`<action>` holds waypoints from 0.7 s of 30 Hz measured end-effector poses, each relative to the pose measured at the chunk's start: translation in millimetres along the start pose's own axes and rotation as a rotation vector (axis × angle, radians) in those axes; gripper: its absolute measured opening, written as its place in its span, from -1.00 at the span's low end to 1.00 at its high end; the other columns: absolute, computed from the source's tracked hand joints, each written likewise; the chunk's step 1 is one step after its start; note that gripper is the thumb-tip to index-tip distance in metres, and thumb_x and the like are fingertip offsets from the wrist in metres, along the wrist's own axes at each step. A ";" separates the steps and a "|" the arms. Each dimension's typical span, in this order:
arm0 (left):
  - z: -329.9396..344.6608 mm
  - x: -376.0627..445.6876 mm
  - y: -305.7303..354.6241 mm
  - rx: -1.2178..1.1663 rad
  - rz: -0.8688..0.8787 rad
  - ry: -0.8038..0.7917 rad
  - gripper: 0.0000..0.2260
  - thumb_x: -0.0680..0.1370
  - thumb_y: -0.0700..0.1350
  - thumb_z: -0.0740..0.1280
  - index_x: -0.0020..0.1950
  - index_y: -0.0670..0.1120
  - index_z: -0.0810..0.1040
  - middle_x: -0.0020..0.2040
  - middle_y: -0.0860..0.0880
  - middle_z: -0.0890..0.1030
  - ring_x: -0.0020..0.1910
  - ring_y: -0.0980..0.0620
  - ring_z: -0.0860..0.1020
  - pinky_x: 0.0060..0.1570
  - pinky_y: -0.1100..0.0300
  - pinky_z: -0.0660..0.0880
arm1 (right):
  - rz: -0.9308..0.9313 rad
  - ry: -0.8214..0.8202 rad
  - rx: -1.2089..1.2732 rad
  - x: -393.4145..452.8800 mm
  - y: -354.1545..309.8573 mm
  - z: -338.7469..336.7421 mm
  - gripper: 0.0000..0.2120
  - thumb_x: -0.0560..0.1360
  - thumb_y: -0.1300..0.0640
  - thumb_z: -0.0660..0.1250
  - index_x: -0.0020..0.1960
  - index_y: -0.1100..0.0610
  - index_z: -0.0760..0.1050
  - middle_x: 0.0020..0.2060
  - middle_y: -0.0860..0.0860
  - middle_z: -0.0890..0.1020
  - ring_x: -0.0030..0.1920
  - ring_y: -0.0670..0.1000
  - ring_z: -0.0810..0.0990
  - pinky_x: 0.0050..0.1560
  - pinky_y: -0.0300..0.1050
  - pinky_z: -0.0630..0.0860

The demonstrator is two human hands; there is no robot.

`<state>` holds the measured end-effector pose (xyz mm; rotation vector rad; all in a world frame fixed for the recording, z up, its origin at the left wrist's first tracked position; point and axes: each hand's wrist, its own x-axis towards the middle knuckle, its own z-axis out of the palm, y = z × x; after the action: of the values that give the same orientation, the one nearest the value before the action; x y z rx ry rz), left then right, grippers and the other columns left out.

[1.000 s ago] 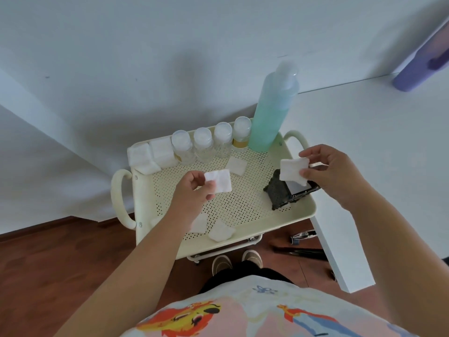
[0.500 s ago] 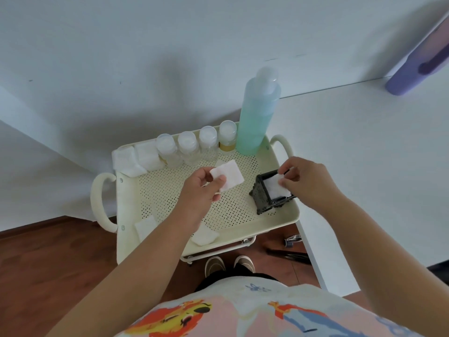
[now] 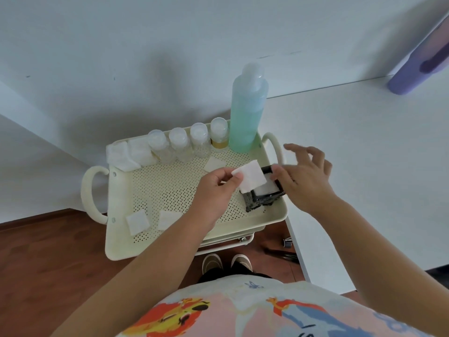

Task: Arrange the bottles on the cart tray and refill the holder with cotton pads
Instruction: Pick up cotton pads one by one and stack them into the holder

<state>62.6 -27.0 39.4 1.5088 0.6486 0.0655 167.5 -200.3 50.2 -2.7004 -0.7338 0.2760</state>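
Note:
My left hand pinches a white cotton pad just above the black holder, which stands at the right side of the cream cart tray. Another pad lies inside the holder. My right hand hovers at the holder's right with fingers spread, its thumb at the holder's rim. Along the tray's back edge stand a tall green bottle and several small clear bottles. Loose pads lie on the tray: one near the bottles, two at the front left.
Two stacks of pads sit at the tray's back left corner. The tray has handles at left and right. A white table adjoins the cart's right side, with a purple object at its far end.
My right hand lowered its pad into the holder and let go, fingers now spread. My left hand carried its pad rightward to just above the holder.

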 end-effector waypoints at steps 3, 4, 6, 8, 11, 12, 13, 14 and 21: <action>11.9 5.4 3.3 0.086 0.031 -0.005 -0.93 0.52 -0.05 0.40 -0.03 0.11 0.65 -0.29 0.15 0.53 -0.42 0.28 0.41 -0.26 0.26 0.37 | 0.073 0.116 0.212 2.6 1.8 -8.8 -0.60 0.47 -0.32 0.01 -0.10 -0.22 0.58 0.35 -0.20 0.36 0.34 0.03 0.10 0.19 -0.01 0.06; 15.4 8.0 4.7 0.116 0.044 -0.004 -0.92 0.52 -0.05 0.41 -0.02 0.10 0.63 -0.28 0.14 0.52 -0.42 0.29 0.41 -0.26 0.26 0.36 | 0.094 0.056 0.237 4.9 2.1 -10.4 -0.66 0.45 -0.36 0.06 -0.10 -0.26 0.55 0.36 -0.21 0.35 0.36 0.04 0.09 0.21 0.01 0.07; 20.5 13.7 6.8 0.172 0.067 -0.002 -0.90 0.50 -0.06 0.42 -0.02 0.11 0.60 -0.27 0.13 0.53 -0.40 0.26 0.42 -0.27 0.25 0.37 | 0.127 -0.084 0.225 8.6 2.5 -8.8 -0.78 0.44 -0.36 0.18 -0.11 -0.30 0.51 0.38 -0.19 0.30 0.41 0.06 0.05 0.29 0.07 0.07; 23.7 18.0 7.3 0.226 0.079 0.003 -0.88 0.49 -0.05 0.43 0.00 0.13 0.57 -0.24 0.11 0.55 -0.34 0.17 0.45 -0.25 0.20 0.39 | 0.171 -0.114 0.245 9.8 3.0 -5.4 -0.86 0.45 -0.28 0.28 -0.14 -0.26 0.52 0.39 -0.16 0.30 0.43 0.08 0.05 0.31 0.08 0.07; 27.2 19.4 3.6 0.323 0.111 0.037 -0.85 0.48 -0.01 0.42 0.02 0.14 0.54 -0.22 0.13 0.58 -0.31 0.16 0.46 -0.24 0.21 0.39 | 0.232 -0.059 0.267 7.4 3.1 0.4 -0.87 0.45 -0.18 0.34 -0.25 -0.20 0.52 0.36 -0.16 0.35 0.41 0.07 0.08 0.29 0.05 0.09; 28.5 18.0 2.5 0.380 0.139 0.054 -0.85 0.48 0.00 0.42 0.02 0.15 0.53 -0.24 0.15 0.58 -0.31 0.20 0.46 -0.25 0.23 0.36 | 0.234 -0.054 0.256 5.6 2.8 2.3 -0.85 0.44 -0.16 0.34 -0.29 -0.21 0.50 0.36 -0.16 0.35 0.41 0.08 0.07 0.28 0.05 0.09; 30.4 15.9 1.4 0.452 0.180 0.074 -0.84 0.48 0.00 0.41 0.03 0.16 0.53 -0.24 0.17 0.57 -0.26 0.22 0.45 -0.24 0.24 0.34 | 0.225 -0.054 0.230 3.5 2.4 4.2 -0.84 0.43 -0.16 0.35 -0.32 -0.21 0.49 0.36 -0.16 0.35 0.41 0.08 0.06 0.27 0.05 0.09; 32.0 13.6 -0.1 0.547 0.239 0.106 -0.84 0.48 0.00 0.40 0.04 0.15 0.52 -0.22 0.19 0.56 -0.17 0.18 0.44 -0.20 0.24 0.31 | 0.209 -0.053 0.193 1.5 2.0 6.1 -0.84 0.42 -0.16 0.35 -0.32 -0.22 0.49 0.36 -0.16 0.34 0.41 0.08 0.05 0.26 0.05 0.08; 37.5 -2.3 -11.4 1.087 0.555 0.268 -0.87 0.49 0.08 0.37 0.00 0.12 0.60 0.20 0.06 0.45 0.22 -0.11 0.23 0.08 0.05 0.22 | 0.098 0.114 0.065 1.2 3.9 22.9 -0.90 0.37 -0.15 0.39 -0.26 -0.16 0.58 0.32 -0.13 0.39 0.38 0.10 0.07 0.24 0.04 0.05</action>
<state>73.0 -62.7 27.0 2.7423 0.4560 0.3926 164.2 -196.8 27.5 -2.6685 -0.5521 0.1649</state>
